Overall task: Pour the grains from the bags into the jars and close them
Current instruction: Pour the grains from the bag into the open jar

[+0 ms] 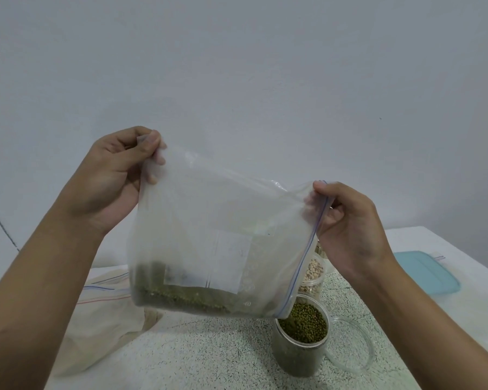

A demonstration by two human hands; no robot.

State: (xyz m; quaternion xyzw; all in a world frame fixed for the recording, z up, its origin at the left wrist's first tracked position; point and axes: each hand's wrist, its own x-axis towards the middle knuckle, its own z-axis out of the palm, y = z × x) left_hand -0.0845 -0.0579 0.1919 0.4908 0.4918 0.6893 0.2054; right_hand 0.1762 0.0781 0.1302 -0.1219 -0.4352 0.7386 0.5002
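I hold a clear zip bag (209, 220) up in the air, tilted, with green grains lying along its lower edge. My left hand (116, 175) pinches the bag's upper left corner. My right hand (347, 223) pinches the zip edge at the right. The zip end points down over an open clear jar (302, 342) filled nearly to its rim with green grains. Behind it, partly hidden by the bag, stands a second jar (313, 274) of pale beans.
A clear round lid (355, 347) lies right of the green jar. A light blue lid (426, 271) rests further right on the white table. Other zip bags (104, 305) lie flat at the left on the speckled counter (209, 356). A plain wall stands behind.
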